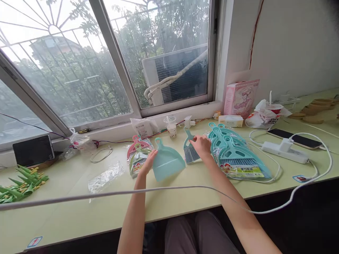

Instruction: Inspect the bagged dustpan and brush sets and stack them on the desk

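My left hand (150,159) is closed on the left edge of a teal dustpan (168,163), whose looped handle points toward the window. In my right hand (201,144) is a small teal hand brush (189,148), gripped by its handle with the grey-blue bristles pointing down at the table. Brush and dustpan are apart, side by side. Right of my right hand lies a pile of wrapped teal dustpan-and-brush sets (235,155) with printed cards. Beyond my left hand are a pink set (136,141) and a green set (137,158), both in clear wrapping.
Crumpled clear plastic (107,175) lies on the left of the table. A white cable (182,187) crosses the view in front of my forearms. Along the back stand a plastic cup (171,127) and a pink box (239,98). A power strip (285,152) and phone (293,138) lie right.
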Demonstrator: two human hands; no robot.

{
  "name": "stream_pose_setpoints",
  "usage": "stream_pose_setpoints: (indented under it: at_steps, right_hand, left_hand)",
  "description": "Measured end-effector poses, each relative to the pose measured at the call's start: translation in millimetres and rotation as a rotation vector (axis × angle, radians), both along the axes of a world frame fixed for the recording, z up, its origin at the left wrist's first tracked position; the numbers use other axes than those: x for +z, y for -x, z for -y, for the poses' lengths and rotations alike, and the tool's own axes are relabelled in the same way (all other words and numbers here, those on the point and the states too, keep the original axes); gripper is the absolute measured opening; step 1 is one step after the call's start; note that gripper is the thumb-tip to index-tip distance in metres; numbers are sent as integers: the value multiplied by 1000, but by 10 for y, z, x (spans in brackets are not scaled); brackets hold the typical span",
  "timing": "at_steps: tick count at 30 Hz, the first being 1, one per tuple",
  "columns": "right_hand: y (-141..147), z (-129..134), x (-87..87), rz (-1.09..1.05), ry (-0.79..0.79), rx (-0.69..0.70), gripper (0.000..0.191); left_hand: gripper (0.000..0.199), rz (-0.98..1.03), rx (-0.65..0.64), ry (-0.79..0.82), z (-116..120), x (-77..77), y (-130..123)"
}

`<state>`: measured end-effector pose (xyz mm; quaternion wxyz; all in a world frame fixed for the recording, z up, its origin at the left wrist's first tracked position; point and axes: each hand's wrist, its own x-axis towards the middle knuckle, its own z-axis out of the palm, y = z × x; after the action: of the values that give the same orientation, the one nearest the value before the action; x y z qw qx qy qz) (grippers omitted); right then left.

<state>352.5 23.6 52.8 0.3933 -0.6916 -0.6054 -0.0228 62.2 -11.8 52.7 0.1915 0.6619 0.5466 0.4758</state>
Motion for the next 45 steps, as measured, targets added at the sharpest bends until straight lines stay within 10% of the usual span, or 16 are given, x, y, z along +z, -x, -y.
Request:
stream_pose_setpoints:
  at_steps: [3,7,13,21,27,33,38,45]
  right_hand:
    - [-76,-77,-117,112,189,-9,23]
    - [-77,-162,-228,144,363,35,22]
    - [-114,-261,-357,172,270,68,25]
    - [-145,-325,-545,291,229,164,24]
    - [-94,-263,-361,130,15,225,21]
    - [66,-148,-105,-456,-22,766,16]
    - [408,0,-94,-790,26,929,29]
    - [694,150,-213,-620,-326,469,17]
  left_hand:
    - [39,-114,-183,206,-5,-48,-31]
    - [36,-172,-72,104,-35,-51,-62]
    - [30,-287,193,-226,-29,-47,-121]
    - [12,-621,77,-131,-74,-316,-207]
    - [25,-298,254,-248,-133,-143,-9]
    - [26,88,552,-375,-96,19,238]
    - [36,156,253,-335,-143,-34,130]
    - [49,141,-240,-94,-96,-291,-419]
